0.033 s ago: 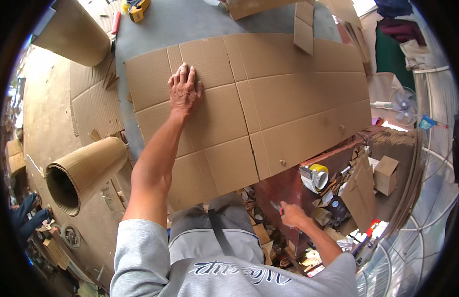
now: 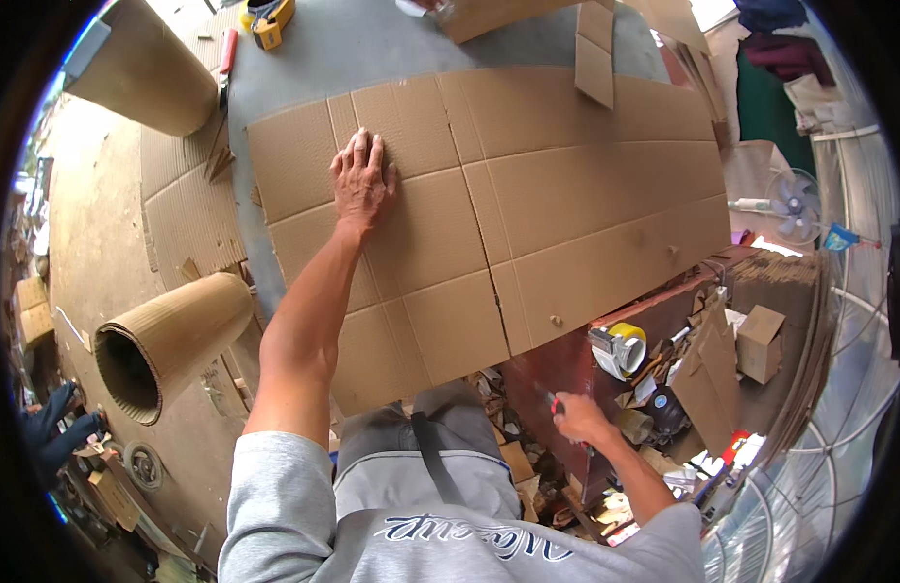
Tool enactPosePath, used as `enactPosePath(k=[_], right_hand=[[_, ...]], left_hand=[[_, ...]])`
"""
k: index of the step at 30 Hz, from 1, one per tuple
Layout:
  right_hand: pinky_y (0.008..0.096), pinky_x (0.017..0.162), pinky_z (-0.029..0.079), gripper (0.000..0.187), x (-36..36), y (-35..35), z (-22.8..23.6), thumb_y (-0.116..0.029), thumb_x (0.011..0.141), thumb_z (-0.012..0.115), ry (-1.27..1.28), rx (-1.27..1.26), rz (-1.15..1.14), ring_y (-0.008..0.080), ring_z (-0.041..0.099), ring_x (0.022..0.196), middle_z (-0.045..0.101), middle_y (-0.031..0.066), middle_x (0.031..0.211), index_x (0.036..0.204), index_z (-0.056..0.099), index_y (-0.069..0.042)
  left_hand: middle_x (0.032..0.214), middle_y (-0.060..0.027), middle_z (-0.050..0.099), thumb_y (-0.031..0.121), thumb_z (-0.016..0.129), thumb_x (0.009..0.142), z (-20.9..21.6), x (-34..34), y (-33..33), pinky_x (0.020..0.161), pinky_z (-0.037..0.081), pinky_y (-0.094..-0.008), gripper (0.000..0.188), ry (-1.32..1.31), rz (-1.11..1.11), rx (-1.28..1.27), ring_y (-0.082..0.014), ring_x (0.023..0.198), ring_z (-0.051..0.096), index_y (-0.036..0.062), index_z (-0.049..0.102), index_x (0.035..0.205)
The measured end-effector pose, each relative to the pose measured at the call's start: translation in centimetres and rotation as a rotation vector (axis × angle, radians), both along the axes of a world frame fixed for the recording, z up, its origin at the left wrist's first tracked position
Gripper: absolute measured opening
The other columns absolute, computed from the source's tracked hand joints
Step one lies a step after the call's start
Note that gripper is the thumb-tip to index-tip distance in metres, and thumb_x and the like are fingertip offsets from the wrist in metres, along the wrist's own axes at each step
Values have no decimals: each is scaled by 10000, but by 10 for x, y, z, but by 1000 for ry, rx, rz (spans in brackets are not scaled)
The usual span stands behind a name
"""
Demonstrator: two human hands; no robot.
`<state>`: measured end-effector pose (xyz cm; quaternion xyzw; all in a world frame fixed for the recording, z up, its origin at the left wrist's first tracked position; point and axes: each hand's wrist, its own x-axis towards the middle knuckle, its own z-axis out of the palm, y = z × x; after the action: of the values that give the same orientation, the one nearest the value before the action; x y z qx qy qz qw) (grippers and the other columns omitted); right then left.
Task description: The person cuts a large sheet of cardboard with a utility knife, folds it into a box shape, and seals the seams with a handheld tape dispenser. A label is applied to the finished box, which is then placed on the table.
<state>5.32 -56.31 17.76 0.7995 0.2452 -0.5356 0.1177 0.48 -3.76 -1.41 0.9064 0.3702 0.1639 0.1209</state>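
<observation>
A large creased cardboard sheet (image 2: 586, 204) lies flat across the grey tabletop, with a slit running from its far edge to its near edge. My left hand (image 2: 363, 183) rests palm down on the sheet's left part, fingers stretched out. Off the near edge, at the lower right, my right hand (image 2: 583, 420) is closed around a cutter knife (image 2: 556, 402) with a red and dark handle. Its blade points up and left, apart from the cardboard; the blade's outline is blurred.
Left of the table are a rolled cardboard tube (image 2: 178, 330) and a tall cardboard cylinder (image 2: 153, 78). A yellow tape dispenser (image 2: 268, 29) and a red-handled tool (image 2: 228, 51) lie at the far left. Right, a cluttered bin area holds another tape dispenser (image 2: 620, 350); a fan (image 2: 792, 206) stands beyond.
The view has shifted very slightly. My right hand and the knife sit a touch higher and farther right; my left hand stays on the sheet.
</observation>
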Motion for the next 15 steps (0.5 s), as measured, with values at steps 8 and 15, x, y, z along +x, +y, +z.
enactPosePath(k=[8,15], right_hand=[[573,722,528,301,72,141,-86,-280,903,773,-582,708,-322,513,687,836,698,266,835,959,633,-20],[545,1028,496,394,118,241,-145,-298,903,824,-848,936,-84,466,572,1299,576,259,1415,1080,662,15]], left_hand=[[1692,-235,342,437,764,895,32,-76,-52,1268,228,-564,836,38,303,38,-415,1565,304,92,463,1595],[1528,-291,518,438,775,942,45,-169,-92,1130,422,-545,800,73,810,-250,-464,1420,479,-15,475,1529]])
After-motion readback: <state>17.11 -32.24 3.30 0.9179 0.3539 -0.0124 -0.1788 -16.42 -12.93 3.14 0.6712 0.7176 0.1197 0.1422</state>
